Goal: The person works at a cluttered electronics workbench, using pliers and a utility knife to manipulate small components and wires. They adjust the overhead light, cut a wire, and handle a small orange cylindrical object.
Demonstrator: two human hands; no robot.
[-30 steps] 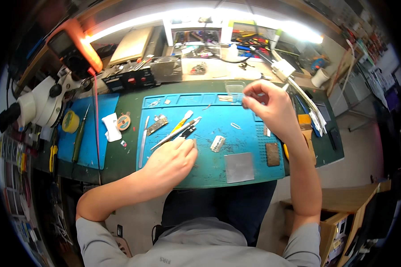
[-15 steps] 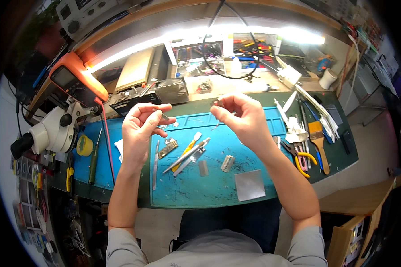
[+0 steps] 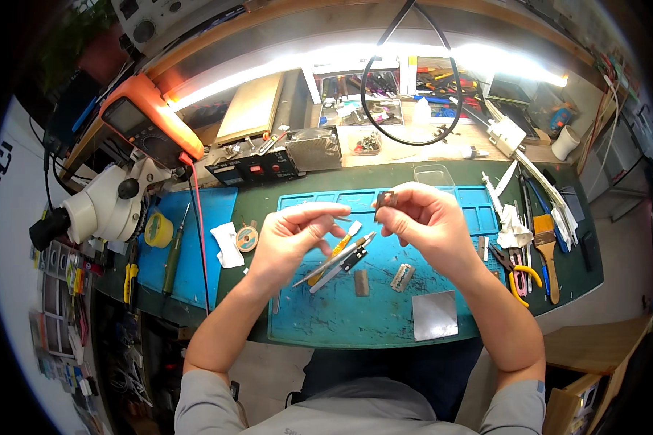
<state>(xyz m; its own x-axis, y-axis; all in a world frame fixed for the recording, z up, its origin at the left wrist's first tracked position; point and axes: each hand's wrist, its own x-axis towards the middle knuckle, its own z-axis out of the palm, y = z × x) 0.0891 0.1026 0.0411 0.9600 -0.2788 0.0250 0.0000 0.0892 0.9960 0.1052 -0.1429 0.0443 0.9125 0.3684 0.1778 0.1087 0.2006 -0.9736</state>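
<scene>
My right hand (image 3: 429,223) is closed in a pinch on a small dark flat piece (image 3: 386,198), held above the blue work mat (image 3: 341,322). To its left, my left hand (image 3: 292,239) is closed, thumb near the fingers; a thin sliver seems to show at its fingertips, too small to name. The hands are close but apart. Beneath them on the mat lie a yellow-handled brush (image 3: 339,249), silver pointed tweezers (image 3: 325,265), a small grey rectangular plate (image 3: 361,283), a double-edged razor blade (image 3: 403,277) and a square silver sheet (image 3: 434,316).
An orange multimeter (image 3: 151,123) and a white microscope (image 3: 98,206) stand left. A solder spool (image 3: 247,238) lies beside white tissue (image 3: 227,245). Yellow-handled pliers (image 3: 516,279) and a wide brush (image 3: 546,250) lie right. A black cable loop (image 3: 365,94) hangs at the back.
My left hand has moved right, toward my right hand, and both are lower in view. The whole scene has shifted rightward. The dark piece stays in my right hand.
</scene>
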